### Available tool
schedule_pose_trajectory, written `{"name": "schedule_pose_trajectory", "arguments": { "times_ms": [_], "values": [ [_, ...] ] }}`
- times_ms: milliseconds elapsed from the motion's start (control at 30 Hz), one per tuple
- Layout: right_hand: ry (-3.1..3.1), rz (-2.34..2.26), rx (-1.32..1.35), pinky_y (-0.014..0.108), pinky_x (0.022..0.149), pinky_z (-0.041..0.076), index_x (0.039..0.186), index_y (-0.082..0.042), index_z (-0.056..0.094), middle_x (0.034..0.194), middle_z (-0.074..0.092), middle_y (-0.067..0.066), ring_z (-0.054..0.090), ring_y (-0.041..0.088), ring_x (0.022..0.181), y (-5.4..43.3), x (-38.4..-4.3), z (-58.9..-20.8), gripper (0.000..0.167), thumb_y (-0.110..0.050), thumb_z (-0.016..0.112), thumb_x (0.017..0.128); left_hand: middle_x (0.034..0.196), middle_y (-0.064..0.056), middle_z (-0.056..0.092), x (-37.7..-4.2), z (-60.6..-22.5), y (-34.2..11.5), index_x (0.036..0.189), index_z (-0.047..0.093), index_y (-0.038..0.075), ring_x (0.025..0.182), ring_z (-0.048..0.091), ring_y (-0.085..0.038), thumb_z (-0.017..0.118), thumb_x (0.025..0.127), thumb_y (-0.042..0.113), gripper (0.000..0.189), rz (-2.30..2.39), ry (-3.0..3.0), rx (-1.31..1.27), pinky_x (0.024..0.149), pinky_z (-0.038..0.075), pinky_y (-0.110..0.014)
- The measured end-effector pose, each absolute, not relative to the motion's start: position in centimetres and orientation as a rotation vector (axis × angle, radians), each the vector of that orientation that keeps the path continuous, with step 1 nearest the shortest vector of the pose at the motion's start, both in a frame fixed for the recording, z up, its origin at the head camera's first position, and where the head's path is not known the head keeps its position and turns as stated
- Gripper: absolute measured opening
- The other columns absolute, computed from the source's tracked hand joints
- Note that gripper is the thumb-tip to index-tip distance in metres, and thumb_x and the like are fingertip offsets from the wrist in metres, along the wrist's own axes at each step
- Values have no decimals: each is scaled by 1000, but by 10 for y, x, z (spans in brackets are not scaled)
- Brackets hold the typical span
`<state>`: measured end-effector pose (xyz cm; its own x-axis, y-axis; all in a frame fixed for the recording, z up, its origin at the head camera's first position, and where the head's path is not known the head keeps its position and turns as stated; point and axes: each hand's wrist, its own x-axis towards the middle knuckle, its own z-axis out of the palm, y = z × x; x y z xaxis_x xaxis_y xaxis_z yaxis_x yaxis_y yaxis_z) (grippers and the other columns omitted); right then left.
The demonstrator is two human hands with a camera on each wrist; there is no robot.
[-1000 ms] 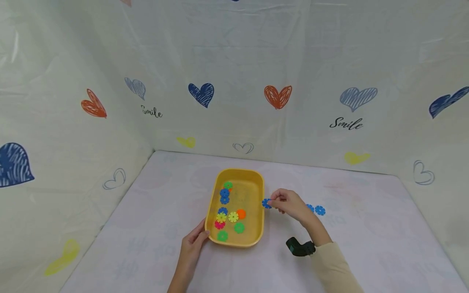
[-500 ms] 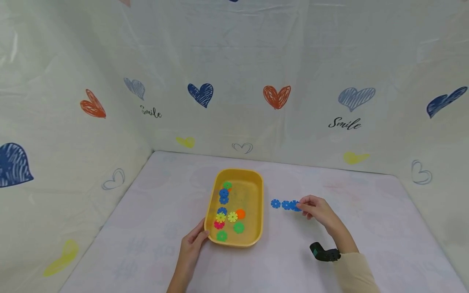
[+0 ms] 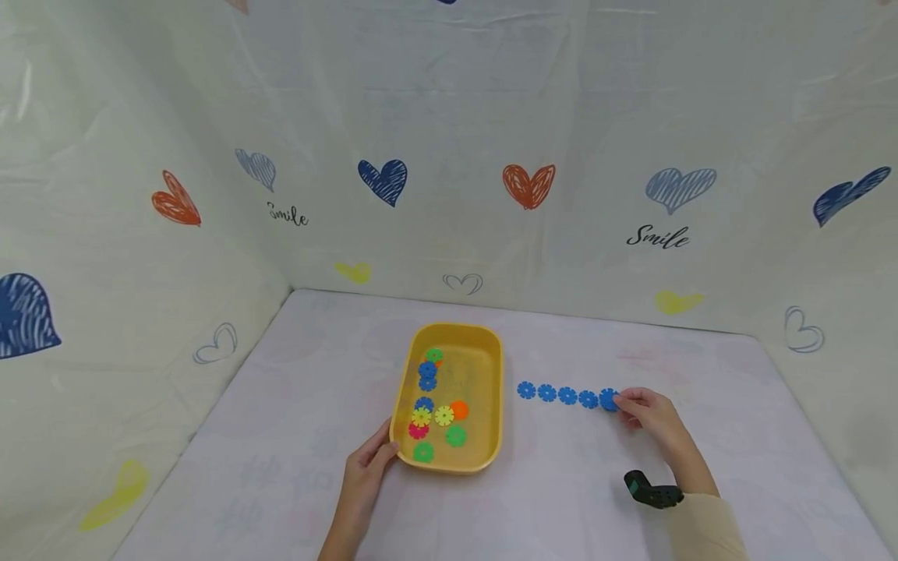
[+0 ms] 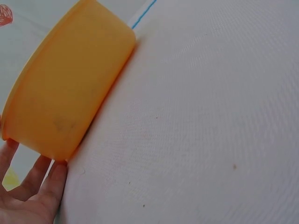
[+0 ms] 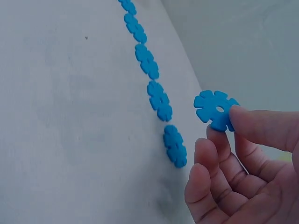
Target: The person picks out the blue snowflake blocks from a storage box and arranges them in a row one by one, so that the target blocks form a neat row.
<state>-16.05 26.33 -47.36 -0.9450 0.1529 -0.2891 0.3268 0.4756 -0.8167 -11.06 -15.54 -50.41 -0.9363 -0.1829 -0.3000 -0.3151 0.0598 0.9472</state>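
My right hand (image 3: 651, 414) pinches a blue flower-shaped plastic disc (image 5: 212, 107) between thumb and fingertips. Several matching blue discs (image 3: 546, 393) lie flat on the table in a straight row. In the head view the held disc overlaps the row's right end; the right wrist view shows it raised over the table. At the lower left corner of the yellow tray (image 3: 491, 436), my left hand (image 3: 363, 469) grips the wall, its thumb up by the rim. Green discs (image 3: 456, 435), yellow discs (image 3: 444, 415), an orange disc (image 3: 459, 410) and other discs lie inside the tray.
A white cloth-like cover (image 3: 295, 436) lies over the table. Behind it rises a pale curtain (image 3: 449, 101) printed with hearts and lettering. A black device (image 3: 652, 491) sits at my right wrist, above a beige sleeve (image 3: 705, 526).
My right hand has moved rightward from beside the tray along the blue discs, uncovering the row. It still pinches a blue disc. The left hand and the tray keep their place.
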Motion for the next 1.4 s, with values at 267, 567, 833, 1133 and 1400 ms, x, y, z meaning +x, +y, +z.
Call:
{"name": "schedule_pose_trajectory", "arguments": {
  "times_ms": [267, 567, 833, 1133, 1400],
  "values": [
    [2506, -1480, 558, 16, 57, 52, 118, 11, 47, 78, 62, -1, 56, 8, 68, 286, -158, -487, 52, -32, 55, 92, 142, -8, 44, -110, -503, -154, 135, 48, 8, 134, 39, -28, 55, 90, 21, 47, 2012, 2211, -539, 99, 44, -34],
    [2427, -1598, 677, 15, 56, 54, 120, 12, 45, 72, 60, -4, 59, 8, 61, 296, -159, -500, 48, -27, 53, 93, 142, -5, 44, -111, -504, -155, 135, 48, 10, 133, 40, -25, 54, 90, 20, 46, 2047, 2183, -526, 97, 46, -29],
    [2368, -1655, 713, 16, 57, 55, 120, 12, 43, 68, 61, -5, 62, 7, 59, 295, -157, -497, 45, -24, 52, 94, 142, -5, 45, -110, -504, -155, 135, 49, 11, 134, 39, -25, 55, 90, 22, 46, 2041, 2187, -534, 98, 45, -31],
    [2437, -1553, 734, 20, 57, 57, 119, 12, 44, 70, 61, 0, 62, 8, 59, 293, -161, -497, 44, -24, 51, 94, 143, -6, 44, -111, -505, -155, 136, 48, 10, 134, 39, -25, 55, 91, 23, 48, 2038, 2186, -525, 98, 45, -30],
    [2490, -1437, 769, 21, 54, 56, 115, 12, 47, 69, 60, 4, 60, 11, 56, 292, -165, -498, 40, -21, 52, 93, 142, -5, 45, -111, -506, -156, 135, 48, 10, 134, 39, -24, 55, 90, 21, 47, 2055, 2182, -515, 97, 45, -28]
  ]
}}
